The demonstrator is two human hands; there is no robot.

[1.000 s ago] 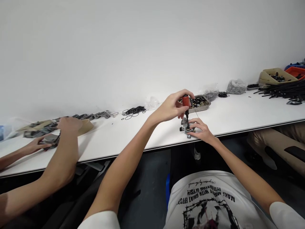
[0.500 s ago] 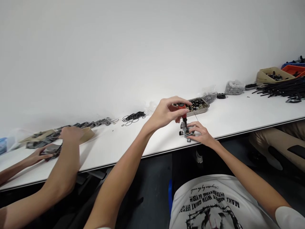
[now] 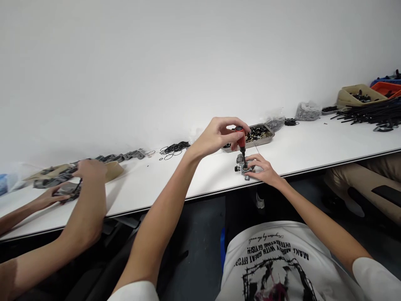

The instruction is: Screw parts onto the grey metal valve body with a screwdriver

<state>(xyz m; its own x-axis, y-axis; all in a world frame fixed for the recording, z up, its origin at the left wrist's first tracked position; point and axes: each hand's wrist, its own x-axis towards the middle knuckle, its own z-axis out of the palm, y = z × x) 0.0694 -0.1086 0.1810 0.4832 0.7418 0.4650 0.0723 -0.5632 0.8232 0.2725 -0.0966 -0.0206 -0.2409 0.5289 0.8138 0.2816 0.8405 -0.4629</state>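
My left hand [image 3: 221, 133] is closed around the red and black handle of a screwdriver [image 3: 241, 139], held nearly upright. Its dark shaft points down into the round opening of a small grey metal part [image 3: 247, 177] that looks like a carburetor, with a black knob on its left side. My right hand [image 3: 264, 170] grips this part from the right, fingers on its rim, against the white table. The screwdriver's tip is inside the opening, too small to make out. Just behind my left hand stands a metal tray [image 3: 266, 141] of small black and brass-coloured pieces.
At left, a co-worker's hands [image 3: 90, 171] handle a grey part near beige bins [image 3: 114, 171]. Black rings [image 3: 175, 147] lie along the wall. Plastic bags [image 3: 308, 111], black tubes [image 3: 369, 112], a beige bin [image 3: 360, 95] and an orange bin [image 3: 385, 88] are at right.
The view has shifted slightly. My left hand has turned a little around the screwdriver, showing more of its handle. The screwdriver stays in the metal part, which my right hand keeps holding.
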